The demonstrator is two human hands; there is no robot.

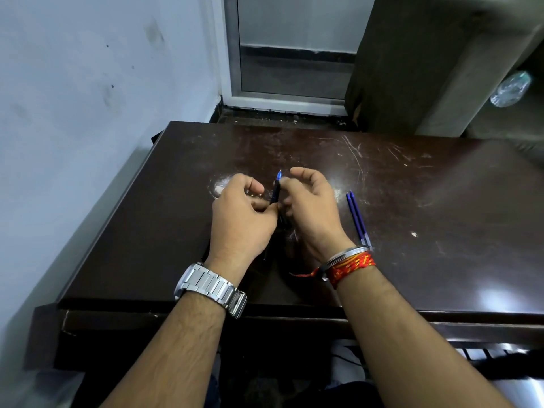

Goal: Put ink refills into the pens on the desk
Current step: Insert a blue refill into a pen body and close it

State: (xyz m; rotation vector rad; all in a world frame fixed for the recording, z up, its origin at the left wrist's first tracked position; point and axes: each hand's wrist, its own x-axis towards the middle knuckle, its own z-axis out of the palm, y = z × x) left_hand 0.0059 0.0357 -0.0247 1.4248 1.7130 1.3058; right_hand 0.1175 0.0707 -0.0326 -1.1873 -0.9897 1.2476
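While pinched by left grip (241, 214) and right grip (312, 210), the pen (275, 191) is held aloft.
Likely light and slippery; best taken mid-barrel.

The left hand (241, 219) and right hand (312, 207) meet over the middle of the desk (441, 231), a pen (276, 189) held between them. Two refills (356, 219) lie on the desk just right of the right hand — side by side. A wall (88, 113) stands left, a window (294, 54) behind.
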